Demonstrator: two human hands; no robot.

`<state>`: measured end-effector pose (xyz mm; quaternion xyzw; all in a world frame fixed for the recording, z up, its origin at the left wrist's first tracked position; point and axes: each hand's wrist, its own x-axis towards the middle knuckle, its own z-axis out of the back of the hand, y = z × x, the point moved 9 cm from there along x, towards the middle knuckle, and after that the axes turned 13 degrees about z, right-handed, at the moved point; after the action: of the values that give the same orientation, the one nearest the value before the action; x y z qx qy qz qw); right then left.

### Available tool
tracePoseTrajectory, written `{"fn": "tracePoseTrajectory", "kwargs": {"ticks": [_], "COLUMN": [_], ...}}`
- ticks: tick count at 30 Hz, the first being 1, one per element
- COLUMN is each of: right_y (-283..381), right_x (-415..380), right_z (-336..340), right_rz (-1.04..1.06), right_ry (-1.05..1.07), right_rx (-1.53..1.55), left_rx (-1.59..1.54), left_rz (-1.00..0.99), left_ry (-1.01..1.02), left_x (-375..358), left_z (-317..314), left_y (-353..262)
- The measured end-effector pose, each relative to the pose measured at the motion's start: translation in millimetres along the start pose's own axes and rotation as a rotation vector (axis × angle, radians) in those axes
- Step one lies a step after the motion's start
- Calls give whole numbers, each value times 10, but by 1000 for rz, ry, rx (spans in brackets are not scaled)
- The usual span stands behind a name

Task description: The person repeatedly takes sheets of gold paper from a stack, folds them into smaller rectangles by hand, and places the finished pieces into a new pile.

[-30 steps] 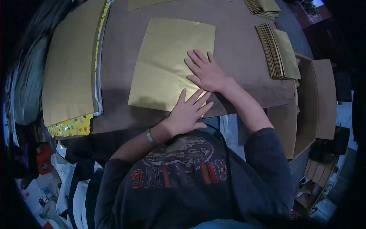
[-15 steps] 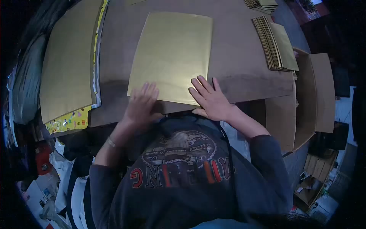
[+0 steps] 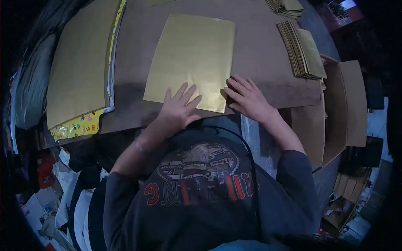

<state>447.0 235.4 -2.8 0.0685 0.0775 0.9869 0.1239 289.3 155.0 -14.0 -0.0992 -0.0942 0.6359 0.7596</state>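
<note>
A gold sheet of paper [image 3: 190, 58] lies flat on the brown tabletop [image 3: 130, 71], its lower edge close to the table's front edge. My left hand [image 3: 180, 106] rests on the sheet's lower part with the fingers spread. Beside the sheet's lower right edge is my right hand [image 3: 250, 100], its fingers apart and slightly bent, the tips down by the table. Neither hand grips anything.
A large stack of gold sheets [image 3: 81, 67] lies at the left, over yellow printed wrapping [image 3: 79, 127]. Folded gold bundles [image 3: 299, 50] sit at the right edge. An opened cardboard box [image 3: 307, 129] stands beside the table on the right.
My left hand has moved right, from the sheet's lower left corner towards its lower middle. My right hand has slid off the sheet to just beyond its right edge.
</note>
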Motion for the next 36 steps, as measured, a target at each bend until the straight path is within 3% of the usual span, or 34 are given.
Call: {"fn": "tracePoseTrajectory", "kwargs": {"ticks": [4, 7, 11, 13, 27, 33, 36], "right_y": [84, 151, 62, 52, 72, -162, -159], "right_x": [98, 154, 219, 203, -73, -66, -36], "right_z": [22, 21, -12, -28, -145, -31, -43], "right_rz": [100, 193, 167, 163, 72, -40, -30], "right_ry": [-4, -175, -319, -323, -155, -237, -219], "right_rx": [-33, -29, 41, 57, 115, -2, 11], "left_rx": [-46, -102, -121, -157, 76, -144, -137], "left_rz": [8, 88, -35, -124, -200, -104, -157], "left_ry": [-47, -83, -193, -177, -172, -276, -318], "left_x": [211, 266, 228, 247, 130, 236, 218], "left_z": [-192, -255, -275, -300, -385, -132, -142], "left_y": [-254, -250, -401, -500, -621, -615, -684]}}
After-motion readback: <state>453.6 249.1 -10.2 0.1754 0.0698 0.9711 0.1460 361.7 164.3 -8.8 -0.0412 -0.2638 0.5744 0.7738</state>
